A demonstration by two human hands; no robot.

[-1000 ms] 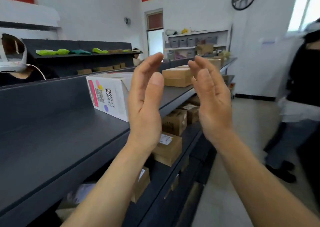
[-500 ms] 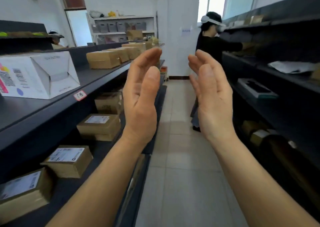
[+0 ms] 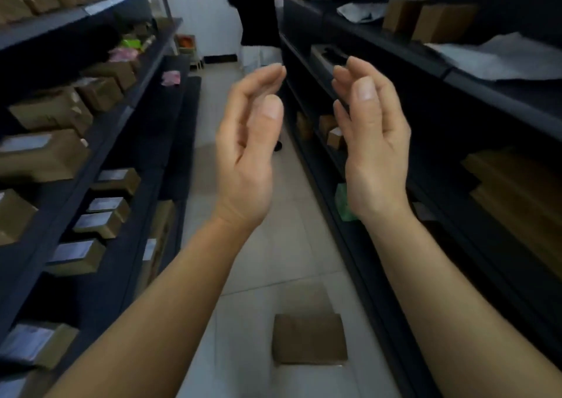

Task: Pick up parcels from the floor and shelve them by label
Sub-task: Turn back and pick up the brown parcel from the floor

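A brown cardboard parcel [image 3: 308, 338] lies flat on the tiled floor [image 3: 261, 254] of the aisle, low in the view between my forearms. My left hand [image 3: 248, 148] and my right hand [image 3: 372, 142] are raised in front of me, palms facing each other, fingers slightly curled and apart, holding nothing. Both hands hang well above the parcel. Dark shelving on the left [image 3: 91, 160] carries several labelled brown boxes [image 3: 42, 154].
Dark shelving on the right [image 3: 456, 117] holds brown boxes, white bags and a green bag [image 3: 343, 203]. A person in dark clothes [image 3: 258, 8] stands at the far end of the narrow aisle. A pink packet [image 3: 171, 78] sits on the left shelf edge.
My view has swung from the left shelf to down the aisle and tilted toward the floor, bringing the floor parcel into sight. My hands stay raised and empty, fingers now more curled.
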